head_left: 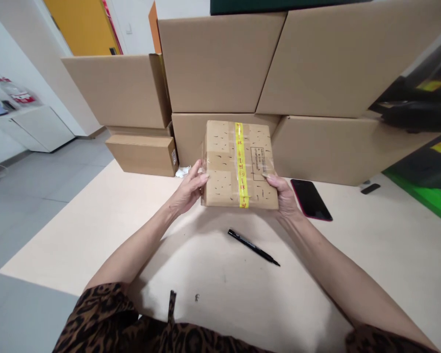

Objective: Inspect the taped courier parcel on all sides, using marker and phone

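A person in leopard-print sleeves (95, 314) lifts a small cardboard box (222, 169) clear of a pale table (81, 215), holding it between both hands before a wall of large cartons (222, 63). The left hand (189, 189) pinches the box's left edge, thumb on the near face, fingers curled behind and partly hidden from me. The right hand (284, 196) grips the lower right side the same way, its thumb laid over the corner of a printed frame (257, 164); its other fingers are mostly out of sight. Gripping opposite sides seems to share the weight and keep the middle uncovered, and the tilt probably serves to turn the marked face toward the holder. Yellow tape (241, 166) with red lettering runs down that face (short dark strokes pepper the cardboard on either side). Below the box, a black marker (253, 247) lies slantwise on the tabletop, likely left there for easy reach; whether it is capped I cannot tell. A dark phone (311, 200) with a reddish edge rests beyond the right hand, apparently out of the way. At the left, a low carton (143, 153) stands beside a crumpled white scrap (183, 171).
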The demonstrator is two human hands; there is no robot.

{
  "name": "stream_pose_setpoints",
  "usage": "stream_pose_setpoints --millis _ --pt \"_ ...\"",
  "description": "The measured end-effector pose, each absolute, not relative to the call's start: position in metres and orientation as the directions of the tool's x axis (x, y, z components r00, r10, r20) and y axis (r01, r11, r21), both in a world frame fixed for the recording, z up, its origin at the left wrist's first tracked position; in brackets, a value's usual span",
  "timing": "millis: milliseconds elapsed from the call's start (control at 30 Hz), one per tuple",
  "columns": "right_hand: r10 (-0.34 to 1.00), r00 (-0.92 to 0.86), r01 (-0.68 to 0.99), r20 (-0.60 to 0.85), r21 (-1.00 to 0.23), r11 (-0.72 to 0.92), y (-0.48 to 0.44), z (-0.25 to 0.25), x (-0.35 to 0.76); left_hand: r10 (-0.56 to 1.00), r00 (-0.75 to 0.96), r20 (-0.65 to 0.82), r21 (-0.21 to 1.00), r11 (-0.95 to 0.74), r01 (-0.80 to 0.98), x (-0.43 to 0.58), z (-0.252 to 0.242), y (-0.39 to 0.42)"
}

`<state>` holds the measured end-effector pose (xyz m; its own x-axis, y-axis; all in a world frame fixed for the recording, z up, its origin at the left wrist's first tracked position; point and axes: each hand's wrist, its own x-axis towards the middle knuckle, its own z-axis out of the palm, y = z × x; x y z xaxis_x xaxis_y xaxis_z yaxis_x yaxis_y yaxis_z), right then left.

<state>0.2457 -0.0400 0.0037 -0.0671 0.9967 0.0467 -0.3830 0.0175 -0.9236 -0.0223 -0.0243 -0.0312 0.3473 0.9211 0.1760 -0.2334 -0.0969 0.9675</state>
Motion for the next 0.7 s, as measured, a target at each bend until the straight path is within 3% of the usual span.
stream_pose_setpoints --millis 100,267,467,700 --pt "0.990 -0.091 -0.372 0.109 -0.926 0.067 -0.045 0.000 0.245 0.916 0.350 0.195 0.960 -0.106 -0.258 -0.018 -0.022 -0.031" --pt "0.926 -0.127 -0.286 0.355 -0.907 0.309 -0.045 -0.004 0.251 0.933 0.287 0.217 0.944 -0.126 -0.305 -0.011 -0.011 -0.038" --pt "0.942 -0.198 -0.223 0.272 -0.948 0.227 -0.049 -0.008 0.260 0.922 0.250 0.295 0.929 -0.215 -0.302 0.000 -0.008 -0.044" --pt "0.897 -0.229 -0.169 0.379 -0.923 0.347 -0.056 0.002 0.269 0.855 0.347 0.386 0.921 -0.334 -0.202 -0.004 0.007 -0.053"
